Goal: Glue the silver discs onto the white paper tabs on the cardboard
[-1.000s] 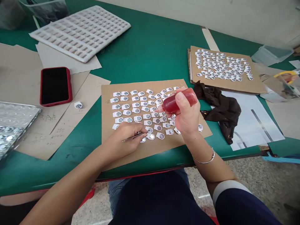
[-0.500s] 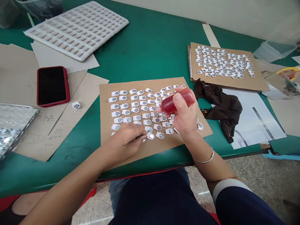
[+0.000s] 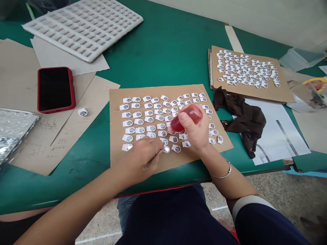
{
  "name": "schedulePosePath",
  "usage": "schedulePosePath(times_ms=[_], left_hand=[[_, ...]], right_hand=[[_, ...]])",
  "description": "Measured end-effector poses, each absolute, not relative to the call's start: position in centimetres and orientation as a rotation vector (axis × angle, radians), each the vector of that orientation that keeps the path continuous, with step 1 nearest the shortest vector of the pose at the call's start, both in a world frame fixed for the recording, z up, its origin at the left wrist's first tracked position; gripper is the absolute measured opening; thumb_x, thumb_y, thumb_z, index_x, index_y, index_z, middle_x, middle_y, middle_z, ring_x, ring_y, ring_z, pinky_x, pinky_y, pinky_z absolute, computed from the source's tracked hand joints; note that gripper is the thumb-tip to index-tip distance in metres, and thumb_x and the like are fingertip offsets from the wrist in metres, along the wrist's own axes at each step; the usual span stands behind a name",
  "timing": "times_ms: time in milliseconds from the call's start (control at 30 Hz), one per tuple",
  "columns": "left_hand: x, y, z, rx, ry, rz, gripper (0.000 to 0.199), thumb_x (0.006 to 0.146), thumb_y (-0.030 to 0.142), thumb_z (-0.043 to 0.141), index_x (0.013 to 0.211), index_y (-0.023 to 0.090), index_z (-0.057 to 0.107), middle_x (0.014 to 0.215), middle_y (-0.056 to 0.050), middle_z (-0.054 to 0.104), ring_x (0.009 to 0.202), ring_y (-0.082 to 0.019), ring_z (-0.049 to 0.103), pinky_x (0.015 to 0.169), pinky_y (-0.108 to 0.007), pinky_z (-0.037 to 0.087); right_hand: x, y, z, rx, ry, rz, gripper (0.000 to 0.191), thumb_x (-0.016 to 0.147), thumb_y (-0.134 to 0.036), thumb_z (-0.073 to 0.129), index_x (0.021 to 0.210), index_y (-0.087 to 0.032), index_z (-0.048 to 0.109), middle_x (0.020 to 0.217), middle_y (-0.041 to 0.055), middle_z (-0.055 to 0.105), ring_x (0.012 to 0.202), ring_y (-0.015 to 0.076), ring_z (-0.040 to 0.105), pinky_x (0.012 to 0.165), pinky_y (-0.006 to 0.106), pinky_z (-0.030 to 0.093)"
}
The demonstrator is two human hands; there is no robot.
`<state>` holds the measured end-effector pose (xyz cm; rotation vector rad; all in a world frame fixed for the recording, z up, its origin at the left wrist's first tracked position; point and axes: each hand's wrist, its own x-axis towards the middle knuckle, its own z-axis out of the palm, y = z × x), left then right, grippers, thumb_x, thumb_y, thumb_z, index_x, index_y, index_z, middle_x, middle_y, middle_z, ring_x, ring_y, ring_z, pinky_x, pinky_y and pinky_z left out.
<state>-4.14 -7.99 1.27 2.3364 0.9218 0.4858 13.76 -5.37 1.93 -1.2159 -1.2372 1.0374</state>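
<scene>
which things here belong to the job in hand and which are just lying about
Likely in the job:
- red bottle, in the right hand
- front cardboard under the left hand
- small white tags on it
- probably the tagged back cardboard

Seemingly just lying about:
- phone
- dark cloth
- printed sheet

The green desk carries a white compartmented tray at upper left, a red-cased phone on brown papers at left, a cardboard sheet at centre, and a dark brown cloth at right.
</scene>
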Motion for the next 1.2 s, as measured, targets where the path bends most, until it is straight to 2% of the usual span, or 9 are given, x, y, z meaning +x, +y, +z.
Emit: schedulePosePath(times_ms=[233, 367, 567, 900, 1200], left_hand=[[-2.9, -10.0, 1.3, 2.852, 0.809, 0.419, 0.016, 0.067, 0.0, 0.041, 0.069, 0.013, 0.051, 0.064, -0.008, 0.053, 0.062, -0.021, 0.05, 0.064, -0.038, 0.043], [-2.1, -10.8, 1.1, 3.011, 0.844, 0.489, 0.021, 0.071, -0.001, 0.037, 0.066, 0.013, 0.052, 0.06, -0.01, 0.055, 0.061, -0.022, 0.053, 0.063, -0.038, 0.044], [-1.8, -11.2, 0.9, 3.076, 0.865, 0.528, 0.021, 0.073, -0.001, 0.039, 0.066, 0.013, 0.053, 0.06, -0.01, 0.058, 0.056, -0.021, 0.053, 0.061, -0.036, 0.044], [-1.9, -11.3, 0.7, 3.097, 0.891, 0.512, 0.017, 0.075, 0.001, 0.041, 0.067, 0.012, 0.052, 0.068, -0.013, 0.063, 0.065, -0.023, 0.058, 0.066, -0.038, 0.045], [-1.9, -11.2, 0.8, 3.076, 0.864, 0.504, 0.017, 0.074, 0.0, 0.041, 0.066, 0.013, 0.049, 0.063, -0.011, 0.06, 0.062, -0.023, 0.058, 0.062, -0.037, 0.044]], right_hand=[[13.4, -5.6, 1.4, -1.311, -1.514, 0.769, 0.027, 0.068, -0.043, 0.066, 0.079, -0.023, 0.052, 0.068, -0.0027, 0.059, 0.06, 0.0129, 0.058, 0.057, 0.03, 0.048], [13.2, -5.5, 1.5, -1.313, -1.628, 0.681, 0.024, 0.067, -0.037, 0.068, 0.078, -0.022, 0.053, 0.069, -0.0028, 0.059, 0.063, 0.0119, 0.055, 0.06, 0.029, 0.046], [13.1, -5.6, 1.5, -1.333, -1.69, 0.675, 0.025, 0.067, -0.039, 0.067, 0.078, -0.022, 0.052, 0.068, -0.0031, 0.057, 0.062, 0.0115, 0.053, 0.06, 0.028, 0.045], [13.1, -5.7, 1.4, -1.357, -1.729, 0.667, 0.028, 0.066, -0.041, 0.068, 0.077, -0.021, 0.053, 0.066, -0.0033, 0.058, 0.059, 0.0099, 0.053, 0.057, 0.024, 0.043], [13.0, -5.6, 1.3, -1.375, -1.725, 0.651, 0.026, 0.066, -0.039, 0.068, 0.077, -0.021, 0.052, 0.067, -0.0031, 0.058, 0.061, 0.0105, 0.053, 0.059, 0.025, 0.044]])
